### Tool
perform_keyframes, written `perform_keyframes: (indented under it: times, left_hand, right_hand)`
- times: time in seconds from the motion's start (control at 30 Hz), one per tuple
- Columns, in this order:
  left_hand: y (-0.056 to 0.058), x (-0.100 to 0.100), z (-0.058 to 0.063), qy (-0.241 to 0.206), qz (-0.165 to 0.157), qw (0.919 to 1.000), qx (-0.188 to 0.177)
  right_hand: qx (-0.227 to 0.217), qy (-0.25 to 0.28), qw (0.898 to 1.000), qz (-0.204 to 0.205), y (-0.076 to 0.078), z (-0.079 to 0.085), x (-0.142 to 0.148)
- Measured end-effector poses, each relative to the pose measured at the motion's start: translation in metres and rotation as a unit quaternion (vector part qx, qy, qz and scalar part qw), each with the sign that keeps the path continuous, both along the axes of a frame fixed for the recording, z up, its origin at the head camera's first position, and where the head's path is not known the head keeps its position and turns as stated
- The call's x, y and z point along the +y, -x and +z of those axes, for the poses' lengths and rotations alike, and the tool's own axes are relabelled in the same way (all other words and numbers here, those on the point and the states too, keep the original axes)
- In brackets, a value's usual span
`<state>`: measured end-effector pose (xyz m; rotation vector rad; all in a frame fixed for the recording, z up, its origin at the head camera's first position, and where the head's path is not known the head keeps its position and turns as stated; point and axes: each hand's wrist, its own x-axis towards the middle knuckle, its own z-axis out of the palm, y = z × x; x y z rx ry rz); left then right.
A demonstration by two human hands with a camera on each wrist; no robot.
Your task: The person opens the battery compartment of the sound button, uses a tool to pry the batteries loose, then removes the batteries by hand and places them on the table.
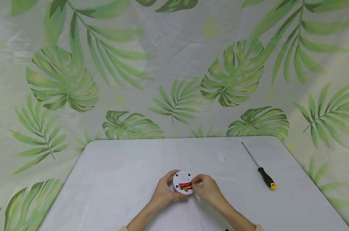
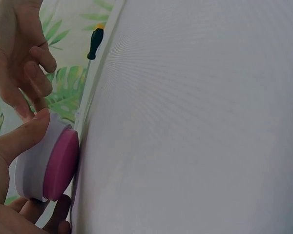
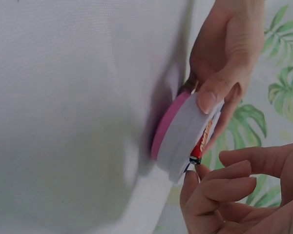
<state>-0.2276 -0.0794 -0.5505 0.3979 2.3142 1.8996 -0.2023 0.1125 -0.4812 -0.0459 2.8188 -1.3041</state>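
Observation:
My left hand [image 1: 164, 192] grips a round white device [image 1: 182, 176] by its sides, thumb on the near edge. Its pink part [image 2: 62, 165] faces the table. On the upward side are a ring of small holes, dark round feet and an uncovered compartment. Two red-and-black batteries [image 1: 186, 186] lie there side by side. My right hand [image 1: 206, 190] is at the compartment's right end, thumb and fingertip pinching at the end of a battery [image 3: 201, 146]. Its other fingers are curled in the right wrist view.
A flat-blade screwdriver with a black and yellow handle [image 1: 266, 178] lies on the right of the white table [image 1: 128, 166]. A small white piece [image 1: 221, 157] rests farther back, left of the screwdriver. Behind the table hangs a leaf-patterned cloth [image 1: 174, 57].

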Motion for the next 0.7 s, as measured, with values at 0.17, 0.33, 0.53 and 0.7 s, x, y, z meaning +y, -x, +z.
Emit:
perform_keyframes:
  times: [0.17, 0.33, 0.53, 0.7]
  left_hand:
    - [0.000, 0.000, 0.000, -0.007, 0.001, 0.9999, -0.010]
    - [0.000, 0.000, 0.000, -0.006, 0.002, 1.0000, -0.007]
    - [0.001, -0.001, -0.001, -0.003, 0.001, 1.0000, -0.008]
    - [0.001, -0.001, -0.001, -0.009, -0.004, 0.9999, -0.004]
  right_hand:
    - [0.008, 0.023, 1.000, -0.007, -0.003, -0.002, -0.003]
    - [0.039, 0.051, 0.998, -0.015, -0.001, -0.006, -0.005]
    - [0.018, 0.098, 0.994, -0.034, 0.010, -0.013, -0.005]
    - [-0.010, 0.141, 0.989, -0.036, 0.017, -0.016, -0.004]
